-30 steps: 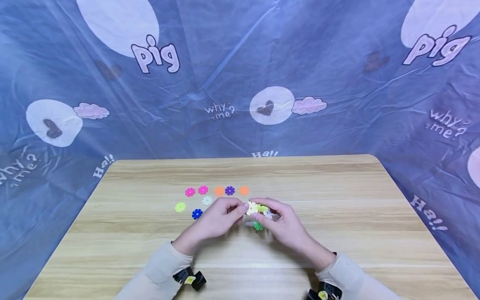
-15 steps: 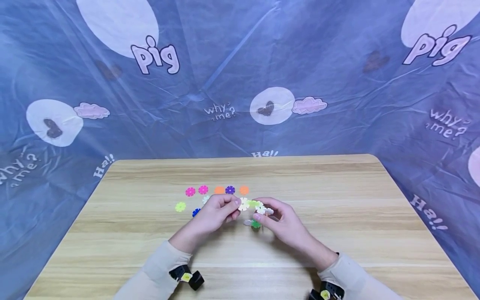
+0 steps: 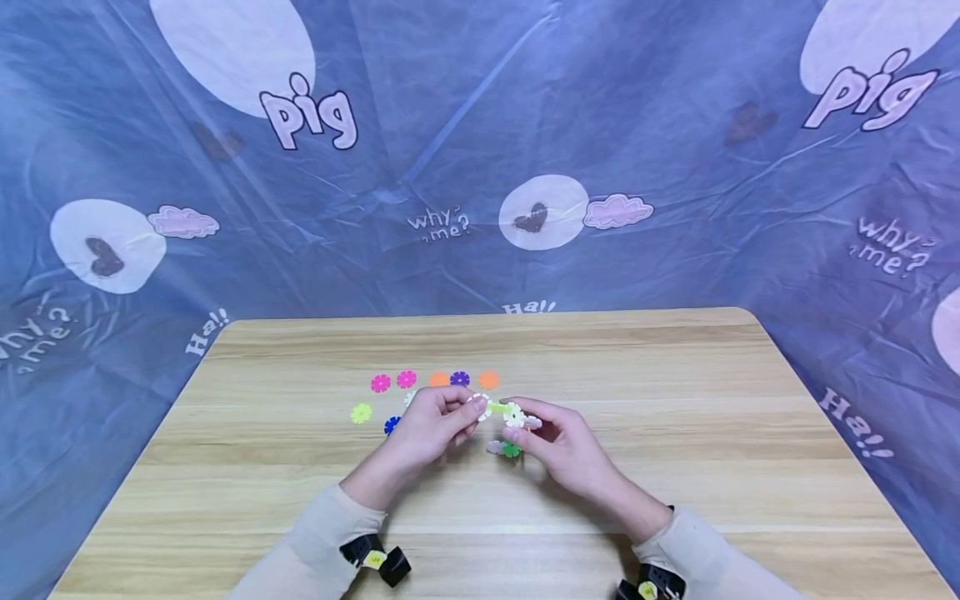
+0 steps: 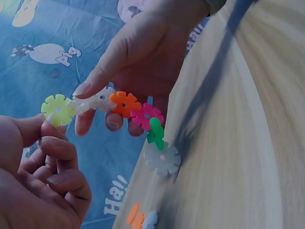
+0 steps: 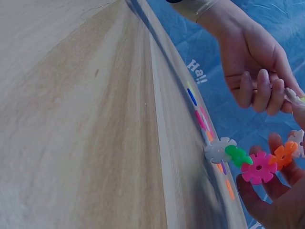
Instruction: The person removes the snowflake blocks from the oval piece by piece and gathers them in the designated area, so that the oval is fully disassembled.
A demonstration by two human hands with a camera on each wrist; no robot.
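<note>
A curved chain of notched snowflake discs hangs between my hands above the table. My left hand (image 3: 427, 429) pinches the white disc (image 3: 482, 407) at one end. Beside that comes a yellow-green disc (image 4: 58, 110). My right hand (image 3: 566, 442) grips the chain near its white discs (image 4: 103, 99), with fingertips behind the orange disc (image 4: 125, 105). Beyond them hang a pink disc (image 5: 259, 168), a green disc (image 5: 238, 155) and a translucent white disc (image 5: 220, 150) at the far end. My left fingers partly hide the end disc.
Loose discs lie flat beyond my left hand: pink discs (image 3: 381, 383), orange discs (image 3: 489, 380), a purple disc (image 3: 460, 379), a yellow-green disc (image 3: 361, 413), a blue disc (image 3: 392, 425) and a mostly hidden white disc (image 3: 409, 398). A patterned blue cloth (image 3: 420, 275) surrounds the wooden table (image 3: 645, 358).
My left hand has drawn slightly left with the end white disc, and the yellow-green and white discs now show more between the hands. The right hand has barely moved. The loose discs stay put.
</note>
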